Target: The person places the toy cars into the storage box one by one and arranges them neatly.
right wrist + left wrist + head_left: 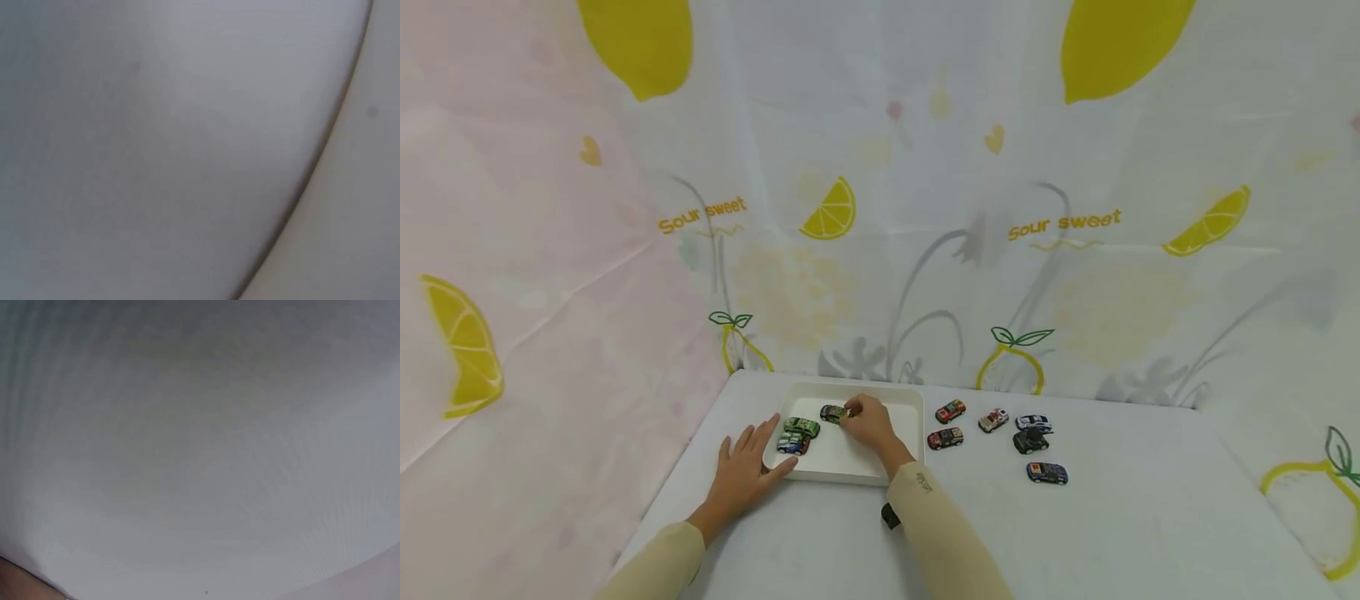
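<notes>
My right hand [871, 427] reaches into the white tray [850, 477] and pinches a dark green toy car [832, 413] by its right end, over the tray floor. Fingers cover that end of the car. At the tray's left side, my left hand [743, 468] rests with its fingers spread, touching the rim. Between the hands, a bright green toy car [802, 427] and a blue-green toy car [793, 443] sit close together inside the tray. Both wrist views show mostly blurred pale surfaces and none of the cars.
Right of the tray stand several more toy cars: red [951, 410], dark red [945, 437], cream [994, 420], white-and-blue [1033, 422], black [1031, 442] and blue [1047, 473]. A small black object [890, 516] lies partly behind my right sleeve. Lemon-printed cloth [880, 275] hangs behind the table.
</notes>
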`<state>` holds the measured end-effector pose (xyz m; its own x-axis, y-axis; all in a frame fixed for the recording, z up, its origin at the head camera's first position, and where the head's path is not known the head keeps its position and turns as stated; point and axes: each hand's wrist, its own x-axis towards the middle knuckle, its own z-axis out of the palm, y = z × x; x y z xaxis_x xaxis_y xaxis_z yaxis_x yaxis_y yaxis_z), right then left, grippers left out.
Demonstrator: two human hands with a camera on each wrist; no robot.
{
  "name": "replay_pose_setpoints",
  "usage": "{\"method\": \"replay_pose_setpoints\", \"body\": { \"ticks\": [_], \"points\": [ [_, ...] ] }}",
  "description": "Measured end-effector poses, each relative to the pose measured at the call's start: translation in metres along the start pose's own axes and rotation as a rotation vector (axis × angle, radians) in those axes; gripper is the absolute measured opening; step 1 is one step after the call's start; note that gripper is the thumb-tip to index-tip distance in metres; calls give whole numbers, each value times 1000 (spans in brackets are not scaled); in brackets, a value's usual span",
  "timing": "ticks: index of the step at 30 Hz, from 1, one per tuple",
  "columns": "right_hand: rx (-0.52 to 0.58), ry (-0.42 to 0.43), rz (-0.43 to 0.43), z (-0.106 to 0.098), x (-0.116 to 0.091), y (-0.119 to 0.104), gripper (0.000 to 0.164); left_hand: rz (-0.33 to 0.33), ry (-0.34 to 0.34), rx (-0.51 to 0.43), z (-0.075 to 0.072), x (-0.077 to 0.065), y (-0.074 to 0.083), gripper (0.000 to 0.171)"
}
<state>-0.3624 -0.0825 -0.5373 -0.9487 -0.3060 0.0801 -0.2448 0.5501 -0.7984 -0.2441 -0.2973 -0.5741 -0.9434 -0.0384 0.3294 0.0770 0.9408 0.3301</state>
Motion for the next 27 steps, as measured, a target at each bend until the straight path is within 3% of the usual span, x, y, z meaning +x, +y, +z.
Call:
{"method": "replay_pose_setpoints", "body": {
  "ticks": [5, 14, 27],
  "points": [
    [21, 38, 0, 5, -1, 4, 21, 3, -1, 7, 4, -1, 2, 84],
    [79, 35, -4, 18, 6, -6, 22, -10, -3, 9, -6, -1, 3, 84],
    [-15, 77, -6, 26, 7, -10, 22, -6, -15, 10, -2, 1, 2, 84]
  ]
}}
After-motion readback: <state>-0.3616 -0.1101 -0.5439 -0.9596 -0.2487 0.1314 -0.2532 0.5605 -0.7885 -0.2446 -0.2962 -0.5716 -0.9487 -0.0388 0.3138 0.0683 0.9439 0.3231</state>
